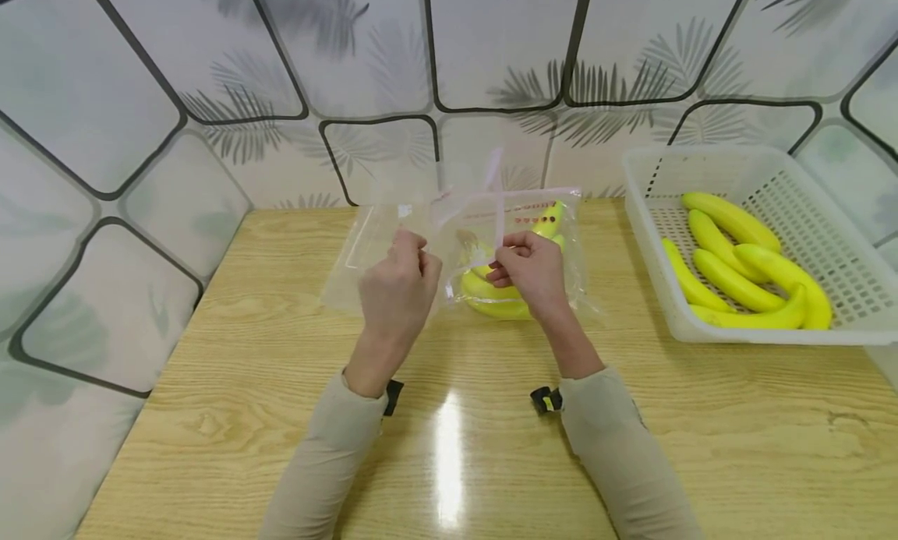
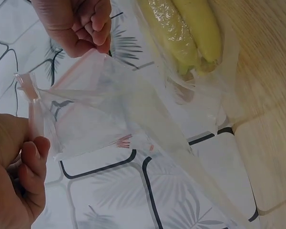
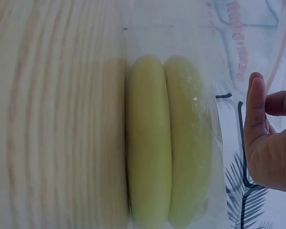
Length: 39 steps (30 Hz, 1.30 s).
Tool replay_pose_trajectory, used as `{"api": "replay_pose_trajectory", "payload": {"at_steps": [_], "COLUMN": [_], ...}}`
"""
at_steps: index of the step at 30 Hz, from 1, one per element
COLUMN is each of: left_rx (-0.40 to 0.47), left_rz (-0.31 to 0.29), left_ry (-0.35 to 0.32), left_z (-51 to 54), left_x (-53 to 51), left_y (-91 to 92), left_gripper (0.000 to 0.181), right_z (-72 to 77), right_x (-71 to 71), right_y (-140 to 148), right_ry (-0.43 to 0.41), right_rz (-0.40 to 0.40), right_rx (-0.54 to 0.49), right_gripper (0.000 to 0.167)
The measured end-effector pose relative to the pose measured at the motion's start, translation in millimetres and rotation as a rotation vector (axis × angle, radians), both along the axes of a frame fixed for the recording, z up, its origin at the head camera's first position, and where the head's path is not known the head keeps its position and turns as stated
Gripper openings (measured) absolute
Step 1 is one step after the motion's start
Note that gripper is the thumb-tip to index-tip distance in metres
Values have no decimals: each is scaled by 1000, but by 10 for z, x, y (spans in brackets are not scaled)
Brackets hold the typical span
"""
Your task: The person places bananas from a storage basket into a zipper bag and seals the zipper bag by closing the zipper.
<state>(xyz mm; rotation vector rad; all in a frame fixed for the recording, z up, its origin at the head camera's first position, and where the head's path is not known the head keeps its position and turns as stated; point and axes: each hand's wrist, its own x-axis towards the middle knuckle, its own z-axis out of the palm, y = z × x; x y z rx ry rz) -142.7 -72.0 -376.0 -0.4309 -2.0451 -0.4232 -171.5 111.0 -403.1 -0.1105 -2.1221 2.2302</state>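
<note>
Both hands hold a clear plastic bag with a pink top strip (image 2: 71, 76), lifted over the table. My left hand (image 1: 400, 283) has its fingers curled round one end of the strip, as the left wrist view shows (image 2: 14, 167). Thumb and fingers of my right hand (image 1: 529, 271) pinch the pink edge farther along; in the right wrist view that hand (image 3: 271, 138) is at the right edge. Behind and below lies a clear bag with red print (image 1: 571, 252), with yellow bananas (image 1: 491, 294) inside. Two of them (image 3: 150, 138) lie side by side in the right wrist view.
At the right stands a white perforated basket (image 1: 863, 291) with several bananas (image 1: 737, 279) in it. Another clear plastic sheet or bag (image 1: 344, 267) lies left of the hands on the wooden table (image 1: 231, 353). A patterned wall covering (image 1: 372, 65) rises behind the table's back edge.
</note>
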Motion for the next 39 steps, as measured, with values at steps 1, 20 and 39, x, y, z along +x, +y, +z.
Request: {"api": "replay_pose_trajectory", "payload": {"at_steps": [1, 20, 39], "left_rx": [-20, -190, 158], "left_rz": [-8, -224, -68], "left_ry": [2, 158, -191], "left_z": [-9, -17, 46], "left_x": [1, 16, -29], "left_y": [9, 20, -120], "left_gripper": [8, 22, 16], "right_z": [-1, 0, 6], "right_x": [4, 24, 2], "right_y": [-14, -51, 26], "right_ry": [-2, 0, -8], "right_rz": [6, 14, -77], "right_rx": [-2, -3, 12], "right_gripper": [21, 22, 27]}}
